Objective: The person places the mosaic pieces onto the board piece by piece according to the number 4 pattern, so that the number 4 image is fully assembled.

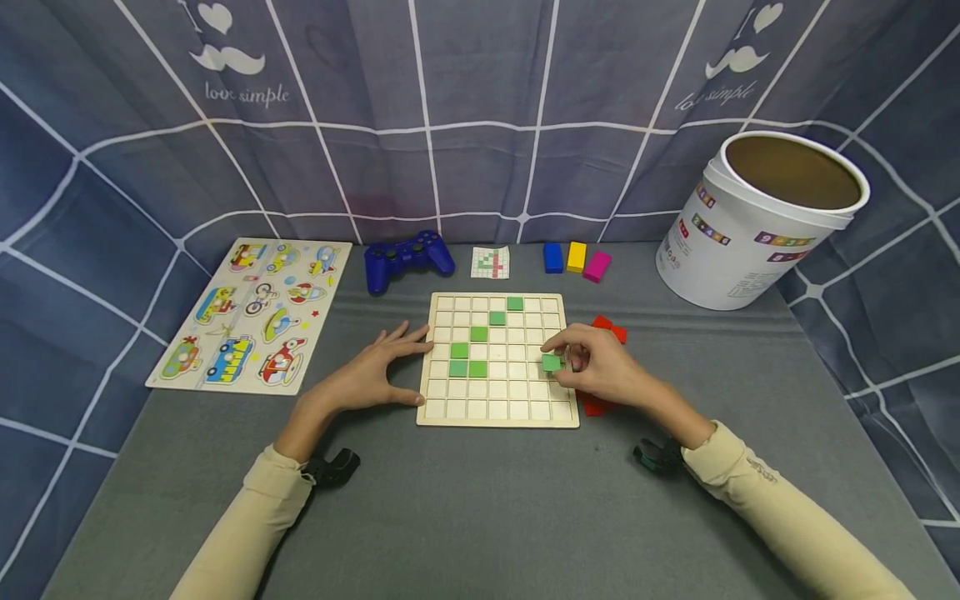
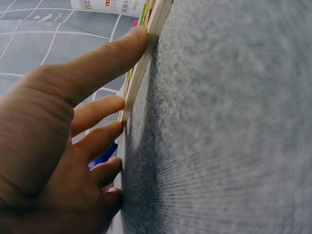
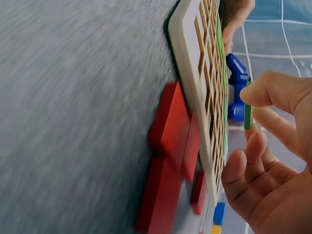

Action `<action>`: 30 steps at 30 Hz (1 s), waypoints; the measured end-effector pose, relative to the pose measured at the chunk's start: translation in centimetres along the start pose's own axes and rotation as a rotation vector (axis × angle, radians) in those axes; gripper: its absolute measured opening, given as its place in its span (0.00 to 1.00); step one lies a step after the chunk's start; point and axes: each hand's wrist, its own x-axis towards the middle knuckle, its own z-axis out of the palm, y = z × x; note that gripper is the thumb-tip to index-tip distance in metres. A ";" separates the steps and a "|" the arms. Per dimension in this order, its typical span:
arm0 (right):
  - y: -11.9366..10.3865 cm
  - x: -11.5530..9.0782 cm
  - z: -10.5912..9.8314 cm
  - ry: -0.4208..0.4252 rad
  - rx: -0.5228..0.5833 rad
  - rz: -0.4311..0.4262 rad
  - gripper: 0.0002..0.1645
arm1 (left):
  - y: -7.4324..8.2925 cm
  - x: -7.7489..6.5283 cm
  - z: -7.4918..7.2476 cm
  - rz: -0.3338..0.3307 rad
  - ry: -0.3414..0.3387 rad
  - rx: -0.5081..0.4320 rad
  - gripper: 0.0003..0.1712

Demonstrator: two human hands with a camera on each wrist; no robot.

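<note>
A pale wooden grid board (image 1: 497,422) lies flat on the grey table, with several green square tiles (image 1: 478,334) set in its cells. My left hand (image 1: 371,375) touches the board's left edge, thumb near the front corner and fingertips farther back. In the left wrist view, the thumb (image 2: 112,53) lies along the board's edge (image 2: 139,80). Above the board's right side, my right hand (image 1: 603,362) pinches one green tile (image 1: 551,362) between thumb and fingers. That tile (image 3: 248,109) appears edge-on and raised off the grid in the right wrist view.
Red tiles (image 3: 168,117) lie beside the board's right edge, partly under my right hand. Behind are a blue game controller (image 1: 408,258), a small pattern card (image 1: 491,262), and blue, yellow and pink blocks (image 1: 576,257). A picture puzzle board (image 1: 255,317) lies left; a white bucket (image 1: 738,242) stands right.
</note>
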 end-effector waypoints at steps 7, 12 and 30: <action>-1.0 1.6 1.6 -0.035 -0.032 0.008 0.18 | 0.0 -0.1 -0.1 -0.016 -0.006 0.005 0.52; -1.5 2.6 2.6 -0.062 -0.073 0.019 0.17 | -0.1 0.0 -0.1 -0.019 -0.008 0.014 0.51; -3.0 5.6 4.9 -0.186 -0.168 0.048 0.14 | -0.1 0.0 0.0 -0.005 -0.005 0.011 0.51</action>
